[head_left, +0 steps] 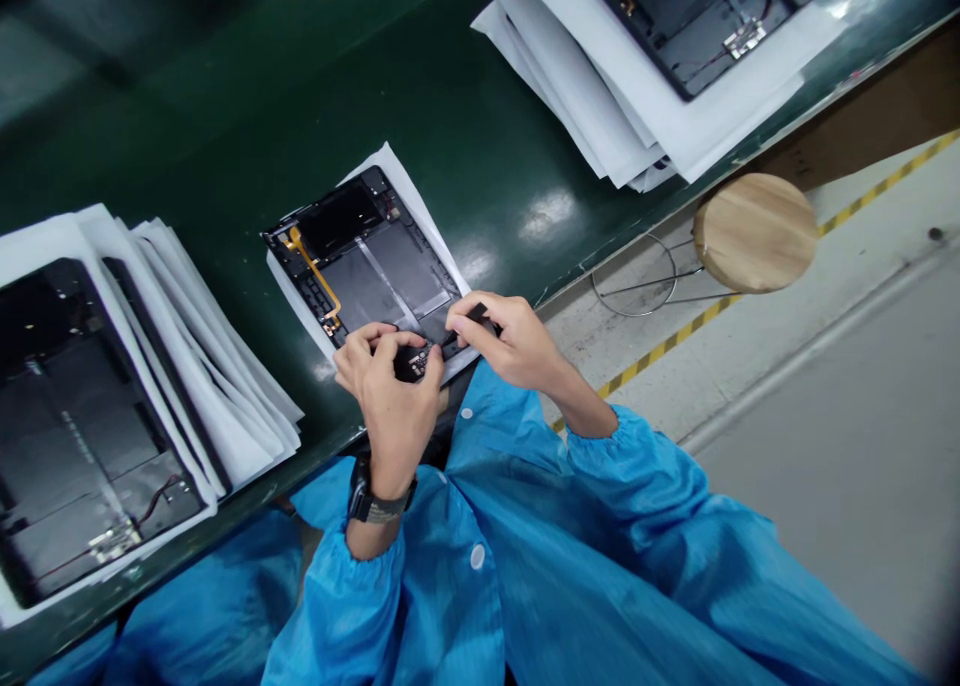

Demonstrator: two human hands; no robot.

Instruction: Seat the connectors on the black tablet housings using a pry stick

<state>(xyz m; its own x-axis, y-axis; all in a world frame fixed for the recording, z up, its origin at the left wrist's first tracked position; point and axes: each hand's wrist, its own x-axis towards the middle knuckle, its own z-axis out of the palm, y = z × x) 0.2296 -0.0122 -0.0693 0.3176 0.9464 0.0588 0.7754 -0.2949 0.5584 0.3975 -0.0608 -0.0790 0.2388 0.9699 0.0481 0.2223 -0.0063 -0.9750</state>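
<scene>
In the middle of the bench lies an open tablet housing [386, 256], tilted in the view, with an orange flex cable [319, 276] along its left side and a pale ribbon cable [382, 276] down its centre. My left hand [394, 376], wearing a watch, is closed at the housing's near end. Its thumb and fingers curl around a small black circuit board [412, 363]; whether this is fixed to the housing I cannot tell. Close by at the near right corner, my right hand [510, 338] pinches a small black piece [478, 312], mostly hidden by the fingers.
White sheets interleave a stack with another open tablet housing [67, 416] on the left. A similar stack with a housing [712, 26] is at the upper right. Beyond the green bench's edge [570, 291] stands a round wooden stool [756, 233] beside yellow-black floor tape [660, 351].
</scene>
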